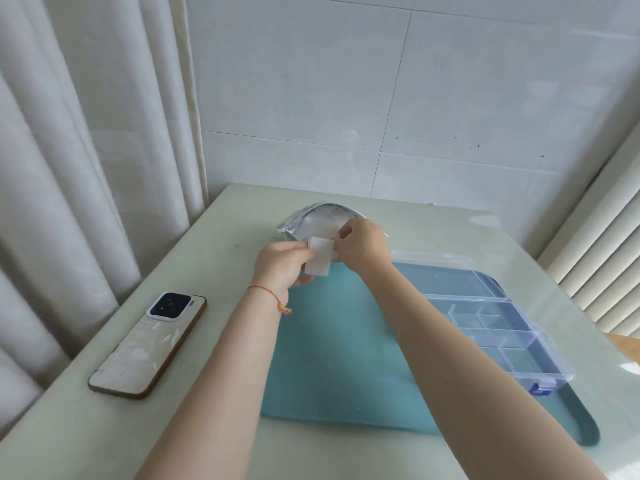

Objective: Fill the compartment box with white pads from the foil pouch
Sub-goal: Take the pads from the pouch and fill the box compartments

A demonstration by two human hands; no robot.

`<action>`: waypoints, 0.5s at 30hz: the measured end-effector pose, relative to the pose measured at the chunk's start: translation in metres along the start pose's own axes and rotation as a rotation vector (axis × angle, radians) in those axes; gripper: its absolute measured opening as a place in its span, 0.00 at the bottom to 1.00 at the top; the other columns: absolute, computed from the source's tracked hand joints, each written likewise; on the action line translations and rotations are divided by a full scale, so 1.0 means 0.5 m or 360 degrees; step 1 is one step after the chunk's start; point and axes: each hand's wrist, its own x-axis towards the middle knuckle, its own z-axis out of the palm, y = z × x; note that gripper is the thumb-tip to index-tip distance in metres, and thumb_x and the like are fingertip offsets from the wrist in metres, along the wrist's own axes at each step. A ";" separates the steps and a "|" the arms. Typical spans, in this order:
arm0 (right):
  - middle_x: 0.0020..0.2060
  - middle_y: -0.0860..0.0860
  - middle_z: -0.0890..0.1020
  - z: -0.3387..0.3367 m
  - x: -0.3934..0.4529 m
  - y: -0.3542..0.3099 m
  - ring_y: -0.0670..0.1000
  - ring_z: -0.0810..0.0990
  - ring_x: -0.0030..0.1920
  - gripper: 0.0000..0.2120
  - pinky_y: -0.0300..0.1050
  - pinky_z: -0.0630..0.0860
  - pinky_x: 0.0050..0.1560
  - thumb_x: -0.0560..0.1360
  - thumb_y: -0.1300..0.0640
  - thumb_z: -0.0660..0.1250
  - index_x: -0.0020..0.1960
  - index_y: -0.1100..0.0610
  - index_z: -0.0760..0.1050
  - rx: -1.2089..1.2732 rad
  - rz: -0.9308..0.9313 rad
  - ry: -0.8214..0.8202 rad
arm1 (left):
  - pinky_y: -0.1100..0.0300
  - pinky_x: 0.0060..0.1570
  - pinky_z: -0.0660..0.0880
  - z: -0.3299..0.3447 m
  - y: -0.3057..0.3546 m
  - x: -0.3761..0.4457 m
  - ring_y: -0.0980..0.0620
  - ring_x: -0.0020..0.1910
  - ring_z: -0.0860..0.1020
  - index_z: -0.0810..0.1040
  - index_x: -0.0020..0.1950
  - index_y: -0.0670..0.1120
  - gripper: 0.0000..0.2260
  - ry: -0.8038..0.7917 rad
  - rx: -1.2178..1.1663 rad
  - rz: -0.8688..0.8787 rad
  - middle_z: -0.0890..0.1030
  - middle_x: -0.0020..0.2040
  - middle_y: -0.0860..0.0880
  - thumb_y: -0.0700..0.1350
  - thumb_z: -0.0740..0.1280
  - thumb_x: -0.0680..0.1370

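Observation:
A silver foil pouch [313,220] lies open at the far end of the table, white pads showing in its mouth. My left hand [282,266] holds a white rectangular pad [319,257] just in front of the pouch. My right hand [363,245] is at the pouch mouth, its fingers curled and pinching at the pad's top right corner or the pouch's contents; I cannot tell which. The clear plastic compartment box [498,336] stands open to the right on the blue mat, its visible compartments bare, lid [446,277] folded back.
A blue mat [332,358] covers the middle of the pale green table. A phone [149,344] in a pearly case lies face down at the left. Curtains hang on the left, a tiled wall stands behind, and window blinds are at the right.

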 end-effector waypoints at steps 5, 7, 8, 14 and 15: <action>0.33 0.48 0.74 -0.026 -0.006 -0.010 0.50 0.74 0.30 0.04 0.38 0.67 0.27 0.71 0.63 0.64 0.40 0.56 0.72 0.0212 -0.0057 -0.0026 | 0.62 0.28 0.78 -0.014 0.001 0.007 0.46 0.36 0.78 0.81 0.41 0.45 0.07 0.0072 -0.0076 0.0030 0.80 0.40 0.43 0.33 0.70 0.75; 0.36 0.48 0.77 -0.044 -0.008 -0.008 0.48 0.77 0.26 0.04 0.34 0.68 0.23 0.72 0.64 0.63 0.43 0.56 0.74 0.0304 -0.0074 -0.0032 | 0.62 0.27 0.78 -0.015 0.000 0.007 0.44 0.39 0.78 0.81 0.40 0.46 0.08 0.0078 -0.0069 0.0024 0.80 0.40 0.43 0.33 0.70 0.75; 0.37 0.49 0.78 -0.052 -0.009 -0.006 0.47 0.78 0.25 0.05 0.32 0.67 0.22 0.73 0.64 0.63 0.45 0.57 0.75 0.0321 -0.0083 -0.0022 | 0.62 0.27 0.78 -0.015 0.000 0.007 0.43 0.40 0.78 0.81 0.40 0.46 0.08 0.0078 -0.0075 0.0021 0.80 0.41 0.42 0.33 0.70 0.75; 0.30 0.50 0.78 -0.079 -0.016 0.026 0.43 0.72 0.20 0.05 0.34 0.66 0.23 0.75 0.61 0.65 0.44 0.57 0.80 0.0547 0.0027 0.0024 | 0.61 0.29 0.80 -0.011 -0.002 0.010 0.43 0.41 0.78 0.80 0.43 0.43 0.08 0.0129 -0.0109 0.0037 0.80 0.45 0.40 0.31 0.69 0.74; 0.30 0.51 0.79 -0.086 -0.019 0.030 0.44 0.72 0.21 0.05 0.36 0.67 0.25 0.74 0.61 0.65 0.43 0.57 0.80 0.0596 0.0059 0.0041 | 0.61 0.30 0.80 -0.010 -0.003 0.010 0.43 0.41 0.79 0.80 0.44 0.43 0.08 0.0131 -0.0105 0.0042 0.80 0.46 0.40 0.31 0.69 0.74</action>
